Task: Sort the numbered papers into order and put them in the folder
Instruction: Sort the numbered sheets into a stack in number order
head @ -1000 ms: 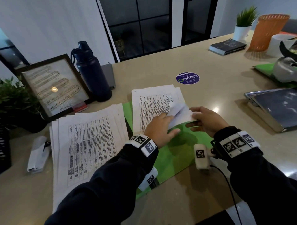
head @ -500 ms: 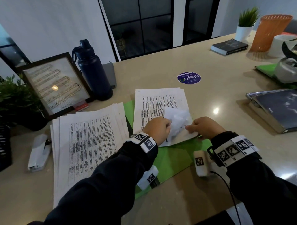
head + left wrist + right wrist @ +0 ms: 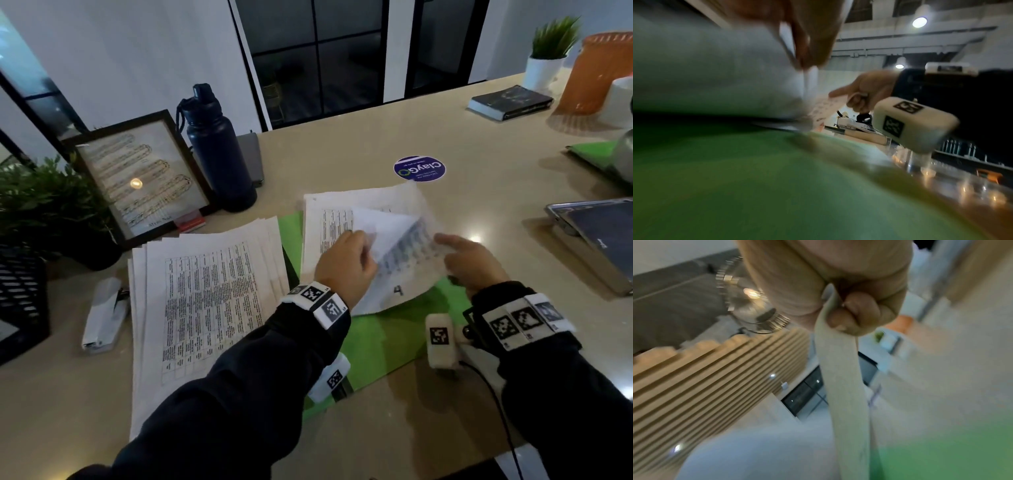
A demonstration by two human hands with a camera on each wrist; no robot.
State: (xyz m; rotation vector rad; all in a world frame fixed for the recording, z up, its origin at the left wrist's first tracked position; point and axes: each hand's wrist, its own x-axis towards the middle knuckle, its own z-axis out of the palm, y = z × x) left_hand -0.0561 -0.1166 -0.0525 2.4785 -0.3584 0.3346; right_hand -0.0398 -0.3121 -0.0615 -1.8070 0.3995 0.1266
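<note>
1. Sheets of the right-hand stack (image 3: 342, 219) are now peeled higher than 0.5 s ago; a handwritten "4" is exposed on the page (image 3: 397, 291) just below the grip.
2. Left hand (image 3: 346, 267) is curled, pinching the lifted sheet (image 3: 380, 233) at its edge.
3. Right hand (image 3: 474, 262) grips the sheets' opp. edge; forefinger is extended.
4. Stack is laid on the green folder (image 3: 376, 339), under both hands; a second pile (image 3: 205, 298) is left of the grip.
5. Judged: no. check underway, sorting unfinished.
</note>
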